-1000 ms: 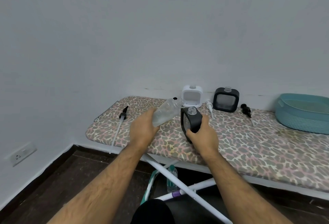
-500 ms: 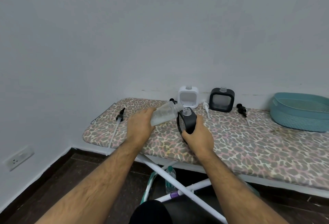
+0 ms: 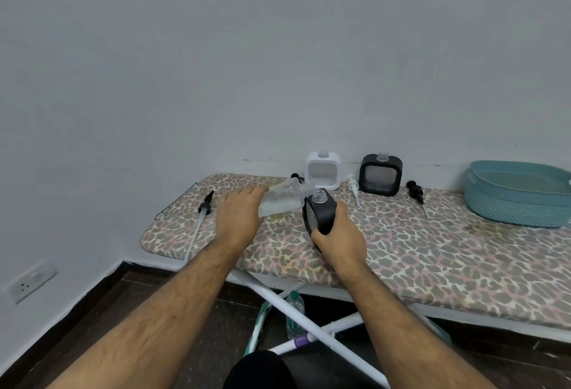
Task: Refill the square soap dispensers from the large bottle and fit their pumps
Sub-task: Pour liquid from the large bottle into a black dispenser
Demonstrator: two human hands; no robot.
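Pouring stage of the refill. We hold the large bottle point(image 3: 279, 201) in our left hand point(image 3: 238, 218), fingers curled round its base end, and tip it so its mouth points toward three o'clock. Our right hand point(image 3: 338, 235) grips the lower body of a black square dispenser point(image 3: 319, 212), fingers wrapped behind it and thumb on the near face; it is tilted slightly toward nine o'clock, with its open neck just beside the bottle's mouth. Both sit above the near middle of the leopard-print ironing board point(image 3: 432, 259).

To pour well, we judge that the bottle's lip should rest on or directly over the dispenser's neck before the tilt increases. The neck is narrow, so a slow, thin stream suits it. Whether liquid is flowing cannot be told.

At twelve o'clock of the hands, against the wall, stand a white dispenser point(image 3: 323, 171) and a second black dispenser point(image 3: 381, 174), both with necks open. Loose pumps lie on the board: a white pump point(image 3: 353, 188) between those two, a black pump point(image 3: 415, 192) at two o'clock, and another with a long tube point(image 3: 205, 206) at nine o'clock. A teal basket point(image 3: 519, 194) sits at the three o'clock end.
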